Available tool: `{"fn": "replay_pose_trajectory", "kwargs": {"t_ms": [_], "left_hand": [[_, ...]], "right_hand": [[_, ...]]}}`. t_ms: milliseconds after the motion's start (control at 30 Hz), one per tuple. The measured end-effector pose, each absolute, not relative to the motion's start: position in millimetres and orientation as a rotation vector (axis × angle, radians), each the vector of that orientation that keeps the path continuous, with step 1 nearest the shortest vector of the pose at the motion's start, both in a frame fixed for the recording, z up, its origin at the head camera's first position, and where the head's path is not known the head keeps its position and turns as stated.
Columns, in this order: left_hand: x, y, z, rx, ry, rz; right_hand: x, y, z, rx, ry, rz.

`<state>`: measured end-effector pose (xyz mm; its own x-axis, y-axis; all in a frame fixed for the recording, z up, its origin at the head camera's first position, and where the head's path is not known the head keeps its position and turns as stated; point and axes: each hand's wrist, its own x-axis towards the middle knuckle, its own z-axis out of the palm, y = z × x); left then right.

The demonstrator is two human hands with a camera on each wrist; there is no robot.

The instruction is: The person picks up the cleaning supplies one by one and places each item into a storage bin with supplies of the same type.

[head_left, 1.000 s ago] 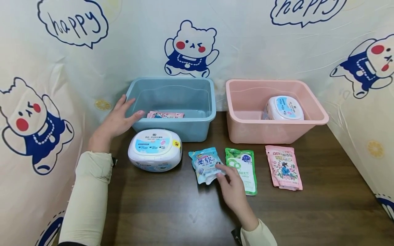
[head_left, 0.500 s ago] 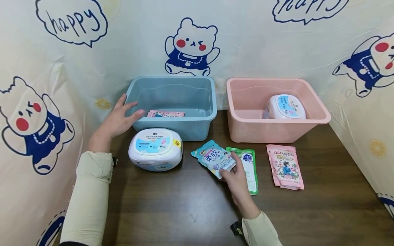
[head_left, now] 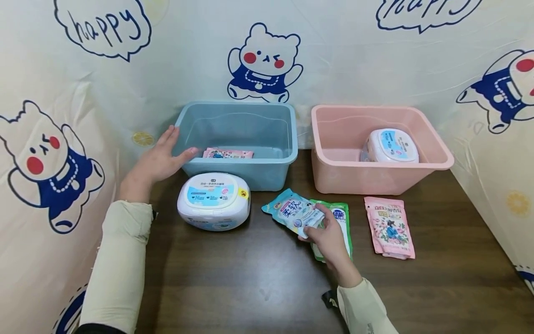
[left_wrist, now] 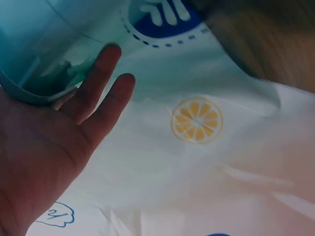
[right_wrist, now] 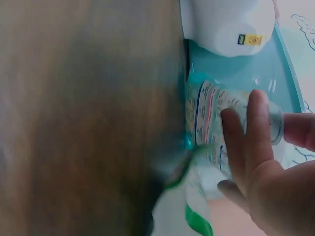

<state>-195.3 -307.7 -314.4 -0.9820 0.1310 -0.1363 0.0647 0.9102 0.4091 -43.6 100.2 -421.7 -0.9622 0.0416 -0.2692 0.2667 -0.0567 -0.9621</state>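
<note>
My right hand (head_left: 331, 236) pinches a blue detergent pouch (head_left: 292, 211) by its right end, thumb on the printed face. The pouch is tilted, and its far end points left toward the blue bin. In the right wrist view, the fingers lie along the back of the pouch (right_wrist: 209, 113). Partly hidden under this hand is a green-and-white pouch (head_left: 345, 234) on the table. My left hand (head_left: 160, 160) rests at the left rim of the blue bin (head_left: 263, 176), fingers extended and thumb over the front corner. The left wrist view shows its palm (left_wrist: 44, 147).
A white tub (head_left: 214, 208) stands before the blue bin, which contains a pink pouch (head_left: 229, 153). To the right, a pink bin (head_left: 359, 181) holds another white tub (head_left: 394, 144). Another pink pouch (head_left: 390, 227) lies in front of it. A printed cloth (head_left: 333, 60) hangs behind.
The right hand has gone from touching the blue pouch to gripping it. The pouch has been raised at its right end and turned. The left hand has stayed at the blue bin's rim.
</note>
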Motion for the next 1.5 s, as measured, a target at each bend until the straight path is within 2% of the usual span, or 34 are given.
{"fn": "replay_pose_trajectory", "kwargs": {"t_ms": [567,1400,1500], "left_hand": [[-193.0,-306.5,-316.7,0.123,2.885,0.637],[-192.6,-309.1,-316.2,0.163,2.927,0.681],[-193.0,-309.4,-317.0,0.162,2.931,0.677]], "right_hand": [[-37.4,143.4,-373.0,-0.135,1.772,-2.462],[-26.0,149.5,-325.2,-0.592,1.633,-2.673],[-29.8,147.0,-323.6,-0.577,1.645,-2.679]]}}
